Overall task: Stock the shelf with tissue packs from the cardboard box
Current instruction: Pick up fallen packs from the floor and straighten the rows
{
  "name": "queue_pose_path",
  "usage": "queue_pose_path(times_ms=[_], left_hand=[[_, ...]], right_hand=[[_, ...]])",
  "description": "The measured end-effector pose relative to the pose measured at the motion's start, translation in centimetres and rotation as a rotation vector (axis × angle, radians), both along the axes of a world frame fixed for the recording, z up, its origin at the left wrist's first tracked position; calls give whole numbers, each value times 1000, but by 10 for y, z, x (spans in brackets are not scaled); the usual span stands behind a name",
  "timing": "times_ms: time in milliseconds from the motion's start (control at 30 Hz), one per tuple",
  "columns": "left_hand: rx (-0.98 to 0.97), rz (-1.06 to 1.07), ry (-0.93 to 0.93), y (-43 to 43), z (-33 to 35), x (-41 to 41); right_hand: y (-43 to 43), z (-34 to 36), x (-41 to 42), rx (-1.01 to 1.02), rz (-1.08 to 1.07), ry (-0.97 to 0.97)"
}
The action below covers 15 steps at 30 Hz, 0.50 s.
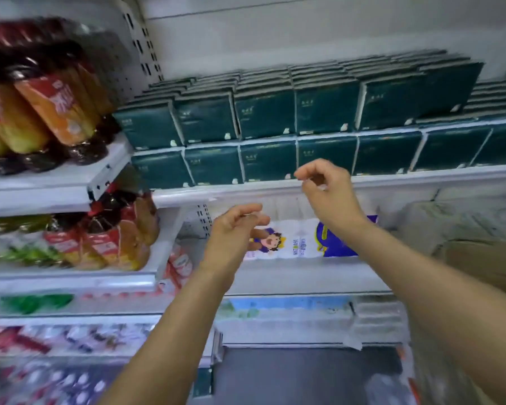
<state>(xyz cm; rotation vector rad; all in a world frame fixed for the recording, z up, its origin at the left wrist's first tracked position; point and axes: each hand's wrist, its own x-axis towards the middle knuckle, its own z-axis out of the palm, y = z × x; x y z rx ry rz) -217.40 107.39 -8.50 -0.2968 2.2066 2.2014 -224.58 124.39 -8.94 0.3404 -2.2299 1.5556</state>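
Note:
Dark green tissue packs [266, 112] stand in two stacked rows along the white shelf [392, 182], filling its front from left to right. The upper row stops short at the right, where packs lie lower [497, 95]. My left hand [234, 229] hovers below the shelf edge, fingers loosely curled, holding nothing. My right hand [327, 191] is raised in front of the shelf lip, just under the lower row, fingers also loosely curled and empty. Part of the brown cardboard box [485, 258] shows at the right edge; its inside is hidden.
A white tissue bundle with a cartoon figure [289, 241] lies on the shelf below, behind my hands. Orange and red snack bags [50, 106] fill the neighbouring shelves on the left. Crumpled clear plastic [450, 217] sits above the box. Dark floor [304, 375] lies below.

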Motion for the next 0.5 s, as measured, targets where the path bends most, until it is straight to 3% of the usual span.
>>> queue_pose_path(times_ms=[200, 500], left_hand=[[-7, 92, -151, -96, -60, 48], [107, 303, -434, -192, -186, 105]], right_hand=[[-96, -73, 35, 18, 143, -161], [-192, -207, 83, 209, 407, -477]])
